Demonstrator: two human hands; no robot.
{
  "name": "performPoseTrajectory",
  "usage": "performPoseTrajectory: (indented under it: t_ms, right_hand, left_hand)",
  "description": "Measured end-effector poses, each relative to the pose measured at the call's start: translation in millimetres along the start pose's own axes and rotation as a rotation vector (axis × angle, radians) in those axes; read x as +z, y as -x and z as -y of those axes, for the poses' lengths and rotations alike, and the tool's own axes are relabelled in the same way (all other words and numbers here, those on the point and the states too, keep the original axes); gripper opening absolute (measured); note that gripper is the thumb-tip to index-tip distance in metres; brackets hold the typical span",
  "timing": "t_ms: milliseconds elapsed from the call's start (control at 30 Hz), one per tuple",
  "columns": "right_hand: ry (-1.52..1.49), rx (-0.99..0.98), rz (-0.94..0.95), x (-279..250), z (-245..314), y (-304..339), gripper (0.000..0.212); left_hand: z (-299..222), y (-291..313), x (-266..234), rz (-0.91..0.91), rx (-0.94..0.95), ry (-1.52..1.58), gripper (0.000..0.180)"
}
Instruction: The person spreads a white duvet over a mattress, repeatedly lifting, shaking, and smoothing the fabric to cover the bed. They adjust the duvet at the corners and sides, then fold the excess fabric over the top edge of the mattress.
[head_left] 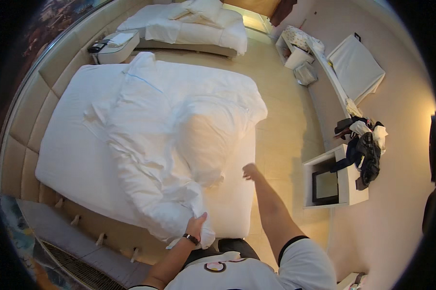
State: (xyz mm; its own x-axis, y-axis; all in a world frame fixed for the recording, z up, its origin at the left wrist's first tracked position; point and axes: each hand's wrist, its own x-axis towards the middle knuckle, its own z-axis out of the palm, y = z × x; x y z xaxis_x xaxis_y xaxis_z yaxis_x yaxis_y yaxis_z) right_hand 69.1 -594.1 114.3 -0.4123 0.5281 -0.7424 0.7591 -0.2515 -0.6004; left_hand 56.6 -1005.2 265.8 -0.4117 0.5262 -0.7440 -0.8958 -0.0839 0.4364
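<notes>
A bunched white duvet [145, 130] lies across the middle of the bed, its folds heaped toward the near edge. My left hand [197, 226], with a dark band on the wrist, is closed around a near corner of it. My right hand [250, 172] hovers by the right edge of the white mattress [78, 140], apart from the duvet. Its fingers look curled in, slightly blurred, and nothing shows in them. A thin blue line [145, 82] runs along the duvet's far part.
A padded headboard [34, 130] borders the left. Beyond stand a nightstand [116, 50] and a second bed [179, 29] with white bedding. To the right, tiled floor [285, 125] separates the bed from a white cabinet [346, 179] with dark clothes [367, 154] piled on top.
</notes>
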Motion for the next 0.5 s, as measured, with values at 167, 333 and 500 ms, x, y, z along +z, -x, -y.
performPoseTrajectory:
  t_ms: [167,333,500]
  right_hand:
    - [0.436,-0.046,0.184,-17.7,-57.7,46.5,0.028]
    - [0.321,-0.02,0.306,-80.5,-108.9,46.1,0.031]
    - [0.096,-0.053,0.317,-193.6,-211.7,-19.1,0.031]
  left_hand:
    - [37.8,-44.0,37.5,-0.158,0.041,-0.039,0.041]
    - [66.0,-64.0,109.6,-0.475,0.17,-0.217,0.043]
    - [128.9,-83.4,152.5,-0.839,0.435,-0.735,0.038]
